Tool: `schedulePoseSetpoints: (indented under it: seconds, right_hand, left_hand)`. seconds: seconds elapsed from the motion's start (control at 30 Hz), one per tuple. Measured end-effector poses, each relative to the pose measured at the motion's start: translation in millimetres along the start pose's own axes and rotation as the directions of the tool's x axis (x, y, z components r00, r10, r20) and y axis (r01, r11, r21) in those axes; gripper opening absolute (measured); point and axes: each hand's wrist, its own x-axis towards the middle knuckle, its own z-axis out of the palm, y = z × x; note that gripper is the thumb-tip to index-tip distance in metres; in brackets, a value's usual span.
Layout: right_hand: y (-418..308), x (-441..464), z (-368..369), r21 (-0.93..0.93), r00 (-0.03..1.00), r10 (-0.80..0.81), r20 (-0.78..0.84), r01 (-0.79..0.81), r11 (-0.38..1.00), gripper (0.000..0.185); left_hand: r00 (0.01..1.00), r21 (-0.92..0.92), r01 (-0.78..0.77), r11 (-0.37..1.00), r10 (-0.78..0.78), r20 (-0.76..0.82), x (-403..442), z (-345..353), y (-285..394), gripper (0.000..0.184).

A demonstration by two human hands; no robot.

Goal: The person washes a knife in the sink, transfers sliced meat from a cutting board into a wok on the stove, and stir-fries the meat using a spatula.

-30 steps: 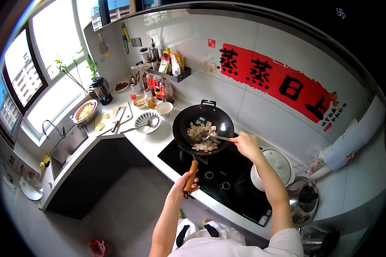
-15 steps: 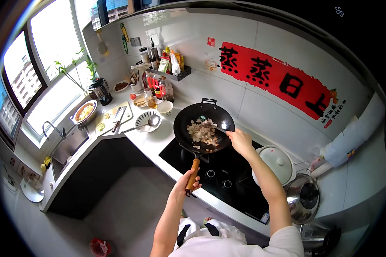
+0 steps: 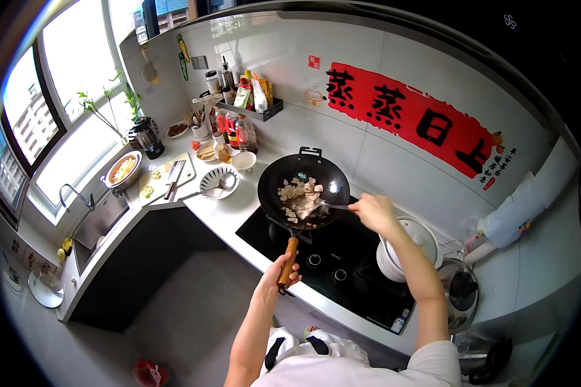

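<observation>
A black wok (image 3: 334,184) stands on the black cooktop (image 3: 361,284). My left hand (image 3: 285,269) is wrapped round its wooden handle (image 3: 288,258). Pale chopped pieces of food, possibly meat (image 3: 294,190), lie in the middle of the wok. My right hand (image 3: 373,213), right of the wok, is closed on the handle of a metal spatula (image 3: 337,206). The spatula's head is down among the pieces, where its exact shape is hard to make out.
To the right sit a white lidded pot (image 3: 410,248) and a metal pan with a glass lid (image 3: 459,293). Left of the wok are a striped plate (image 3: 210,192) with a ladle, a white bowl (image 3: 244,162), and a cutting board (image 3: 188,173) with a knife.
My right hand has moved right and slightly down, with the spatula now lying flatter across the wok. Some pieces have shifted. My left hand stays on the wok handle.
</observation>
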Motion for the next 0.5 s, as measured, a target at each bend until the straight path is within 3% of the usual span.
schedulePoseSetpoints:
  seconds: [0.13,0.23,0.5]
  right_hand:
    - [-20.6,10.4,32.4,0.060,0.991,0.106,-0.083,-0.101,0.993,0.017]
    - [-15.2,17.6,1.4,0.009,0.989,0.104,-0.106,-0.103,0.995,0.017]
    - [22.7,91.9,-1.7,-0.142,0.966,0.255,0.042,-0.246,0.959,0.021]
  left_hand:
    - [1.000,-0.015,0.008,1.000,-0.008,0.008,0.8,-2.0,0.6,0.034]
    - [1.000,-0.021,0.006,1.000,-0.006,0.005,1.3,-2.3,-0.1,0.033]
    - [1.000,-0.037,0.005,0.999,-0.004,0.027,0.7,-3.2,-0.2,0.032]
